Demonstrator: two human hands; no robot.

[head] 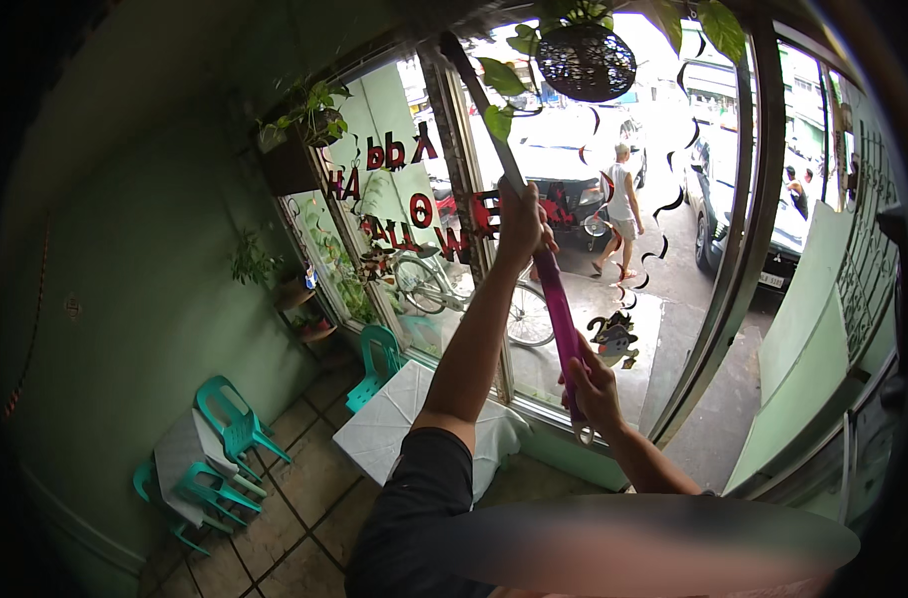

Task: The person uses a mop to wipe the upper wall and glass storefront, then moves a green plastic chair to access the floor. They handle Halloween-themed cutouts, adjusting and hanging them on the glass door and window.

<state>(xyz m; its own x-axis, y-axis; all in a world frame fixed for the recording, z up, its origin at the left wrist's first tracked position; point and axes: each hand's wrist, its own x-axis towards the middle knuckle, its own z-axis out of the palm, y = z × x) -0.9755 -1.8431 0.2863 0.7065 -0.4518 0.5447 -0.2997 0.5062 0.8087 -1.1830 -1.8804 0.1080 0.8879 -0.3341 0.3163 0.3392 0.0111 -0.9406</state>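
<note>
A long pole (pixel 562 321) with a magenta handle and a grey upper shaft slants up towards the ceiling. My left hand (pixel 523 220) grips it where the handle meets the shaft, arm stretched upward. Lower down, my right hand (pixel 592 385) is closed round the handle near its end, which has a hanging loop (pixel 583 433). The pole's head (pixel 443 19) is dark and blurred at the top of the view, so its kind is unclear. Close to the shaft hang green leaves (pixel 501 76) and a dark woven ball-shaped hanging basket (pixel 586 63).
Glass panes (pixel 671 321) before me carry red-and-black letter cutouts (pixel 422 211), spiral streamers (pixel 667 202) and a ghost cutout (pixel 615 340). Below stands a table with a white cloth (pixel 383 418). Green plastic chairs (pixel 230 418) are at left. Outside, a person (pixel 622 209) walks past parked cars.
</note>
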